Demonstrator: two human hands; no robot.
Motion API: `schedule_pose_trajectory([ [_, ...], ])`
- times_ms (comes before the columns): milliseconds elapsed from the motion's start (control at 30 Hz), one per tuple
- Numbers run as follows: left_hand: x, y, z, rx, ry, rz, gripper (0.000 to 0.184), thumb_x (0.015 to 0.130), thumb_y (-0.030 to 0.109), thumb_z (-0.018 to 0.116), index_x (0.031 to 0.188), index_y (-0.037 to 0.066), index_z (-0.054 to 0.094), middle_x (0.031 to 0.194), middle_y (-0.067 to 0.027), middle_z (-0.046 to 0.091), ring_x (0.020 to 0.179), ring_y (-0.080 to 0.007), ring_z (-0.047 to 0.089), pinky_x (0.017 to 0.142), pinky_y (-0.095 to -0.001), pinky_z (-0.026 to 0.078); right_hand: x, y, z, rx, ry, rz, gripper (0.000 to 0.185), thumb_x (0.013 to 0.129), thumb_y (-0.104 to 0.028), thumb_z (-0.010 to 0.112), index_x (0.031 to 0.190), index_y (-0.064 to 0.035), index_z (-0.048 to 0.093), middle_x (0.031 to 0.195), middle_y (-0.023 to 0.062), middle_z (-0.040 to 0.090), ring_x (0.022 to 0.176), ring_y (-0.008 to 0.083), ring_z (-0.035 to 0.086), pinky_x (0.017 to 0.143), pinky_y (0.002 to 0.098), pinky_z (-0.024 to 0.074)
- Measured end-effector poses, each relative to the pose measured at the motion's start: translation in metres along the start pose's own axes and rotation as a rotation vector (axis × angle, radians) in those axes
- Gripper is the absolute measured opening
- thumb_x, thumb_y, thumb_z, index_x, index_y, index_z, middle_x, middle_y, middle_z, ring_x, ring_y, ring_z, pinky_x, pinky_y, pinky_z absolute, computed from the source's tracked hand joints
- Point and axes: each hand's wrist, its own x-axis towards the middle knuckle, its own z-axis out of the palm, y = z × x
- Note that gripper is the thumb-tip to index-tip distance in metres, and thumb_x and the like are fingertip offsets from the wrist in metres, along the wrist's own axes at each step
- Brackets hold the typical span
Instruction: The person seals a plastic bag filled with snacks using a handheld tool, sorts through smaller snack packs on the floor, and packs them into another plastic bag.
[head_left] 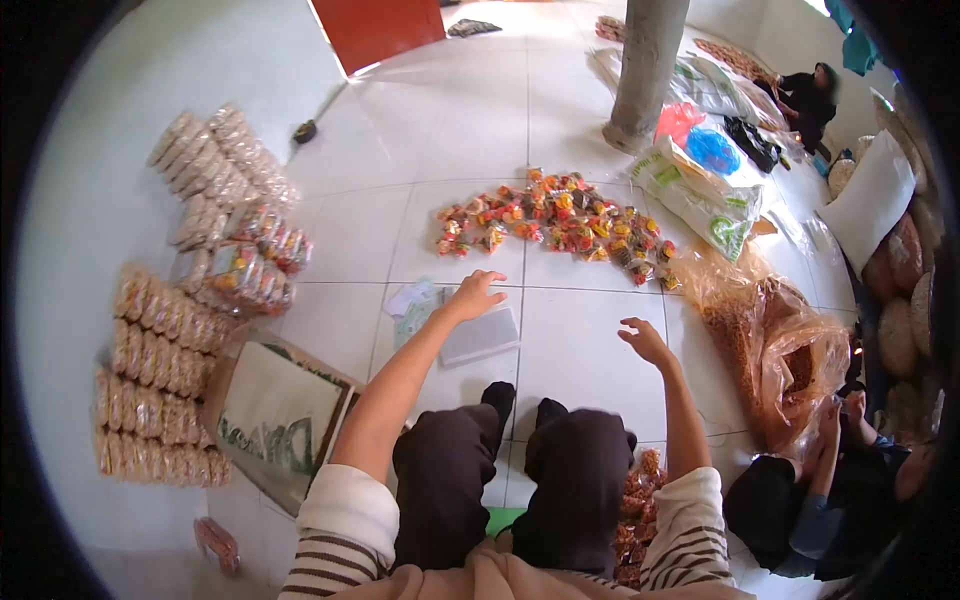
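Note:
My left hand (474, 297) is held out over the floor with its fingers apart and nothing in them. Below and beside it lies a flat grey-white rectangular object (481, 337), possibly a scale or a lid. Crumpled pale blue-green plastic or paper pieces (412, 308) lie just left of that. My right hand (646, 341) hovers above the tiles to the right, fingers loosely spread, holding nothing. In front of both hands, small clear packets with red and yellow labels (565, 215) are spread in a loose pile. I cannot tell what is in the packets.
Stacks of packed bags (165, 375) line the left wall beside a cardboard box (270, 415). On the right stands a big clear bag of brown bits (785, 345). Packets (640, 510) lie by my right leg. A pillar (645, 75) stands ahead; one person (835, 480) sits at right, another farther back.

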Motion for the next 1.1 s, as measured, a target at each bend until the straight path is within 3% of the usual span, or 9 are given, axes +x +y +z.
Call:
schedule_pose_trajectory([
  [133, 0.081, -0.032, 0.044, -0.076, 0.12, 0.076, 0.041, 0.076, 0.028, 0.061, 0.112, 0.011, 0.049, 0.11, -0.0157, 0.048, 0.107, -0.0299, 0.043, 0.092, -0.0383, 0.032, 0.06, 0.014, 0.01, -0.095, 0.054, 0.032, 0.043, 0.081, -0.028, 0.059, 0.116, -0.0065, 0.048, 0.115, 0.0178, 0.047, 0.096, 0.0298, 0.053, 0.081, 0.0352, 0.0447],
  [200, 0.129, -0.05, 0.067, -0.114, 0.142, 0.097, 0.043, 0.075, 0.027, 0.062, 0.113, 0.011, 0.048, 0.109, -0.015, 0.048, 0.107, -0.0295, 0.042, 0.092, -0.0383, 0.032, 0.107, 0.026, 0.016, -0.012, 0.165, -0.078, 0.048, 0.076, -0.021, 0.064, 0.117, -0.0049, 0.044, 0.112, 0.0219, 0.047, 0.105, 0.0367, 0.044, 0.091, 0.039, 0.0373],
  [367, 0.217, -0.073, 0.118, -0.165, 0.284, 0.166, 0.048, 0.076, 0.019, 0.061, 0.119, 0.01, 0.042, 0.116, -0.0134, 0.042, 0.111, -0.0298, 0.039, 0.096, -0.0382, 0.029, 0.217, 0.07, 0.043, -0.105, 0.351, -0.204, 0.056, 0.074, -0.018, 0.065, 0.121, -0.0049, 0.037, 0.117, 0.0207, 0.04, 0.11, 0.0361, 0.038, 0.093, 0.0416, 0.0333],
  [500, 0.266, -0.068, 0.138, -0.176, 0.447, 0.305, 0.053, 0.071, 0.007, 0.061, 0.12, 0.009, 0.04, 0.117, -0.0134, 0.041, 0.111, -0.0295, 0.038, 0.095, -0.0406, 0.031, 0.259, 0.062, 0.055, -0.191, 0.449, -0.109, 0.06, 0.073, -0.021, 0.066, 0.122, -0.0052, 0.036, 0.117, 0.0186, 0.041, 0.111, 0.0352, 0.036, 0.092, 0.0442, 0.0313],
  [633, 0.311, -0.058, 0.142, -0.155, 0.457, 0.364, 0.056, 0.069, 0.003, 0.059, 0.121, 0.009, 0.039, 0.117, -0.0104, 0.042, 0.112, -0.029, 0.039, 0.094, -0.0402, 0.032, 0.297, 0.053, 0.059, -0.286, 0.55, 0.065, 0.063, 0.072, -0.028, 0.066, 0.122, -0.0047, 0.036, 0.117, 0.0152, 0.043, 0.11, 0.0334, 0.036, 0.088, 0.0464, 0.0317],
  [800, 0.33, -0.061, 0.149, -0.154, 0.376, 0.369, 0.049, 0.068, -0.003, 0.055, 0.114, 0.01, 0.047, 0.11, -0.0079, 0.048, 0.107, -0.0274, 0.043, 0.093, -0.0374, 0.035, 0.317, 0.049, 0.059, -0.264, 0.549, 0.162, 0.066, 0.067, -0.03, 0.07, 0.119, -0.0034, 0.038, 0.107, 0.0134, 0.051, 0.103, 0.0328, 0.041, 0.085, 0.0459, 0.0338],
  [900, 0.322, -0.059, 0.151, -0.185, 0.393, 0.332, 0.044, 0.067, -0.005, 0.052, 0.109, 0.01, 0.051, 0.108, -0.0079, 0.049, 0.103, -0.027, 0.044, 0.091, -0.0374, 0.035, 0.319, 0.056, 0.063, 0.056, 0.516, 0.105, 0.057, 0.063, -0.018, 0.073, 0.111, -0.003, 0.046, 0.1, 0.0144, 0.052, 0.084, 0.0297, 0.051, 0.078, 0.0388, 0.0413],
  [1000, 0.308, -0.061, 0.152, -0.4, 0.372, 0.283, 0.042, 0.066, -0.005, 0.05, 0.106, 0.008, 0.052, 0.105, -0.0084, 0.049, 0.101, -0.0274, 0.045, 0.092, -0.0376, 0.034, 0.3, 0.043, 0.058, 0.109, 0.495, 0.135, 0.046, 0.063, -0.014, 0.073, 0.103, -0.002, 0.054, 0.097, 0.0137, 0.052, 0.086, 0.0281, 0.052, 0.077, 0.0349, 0.0428],
  [1100, 0.297, -0.069, 0.151, -0.342, 0.442, 0.263, 0.031, 0.073, 0.0, 0.053, 0.104, 0.008, 0.052, 0.104, -0.0087, 0.047, 0.096, -0.0246, 0.046, 0.085, -0.0342, 0.039, 0.279, 0.03, 0.049, 0.18, 0.583, 0.145, 0.039, 0.066, -0.012, 0.071, 0.101, -0.002, 0.057, 0.095, 0.012, 0.051, 0.089, 0.025, 0.052, 0.077, 0.033, 0.0429],
])
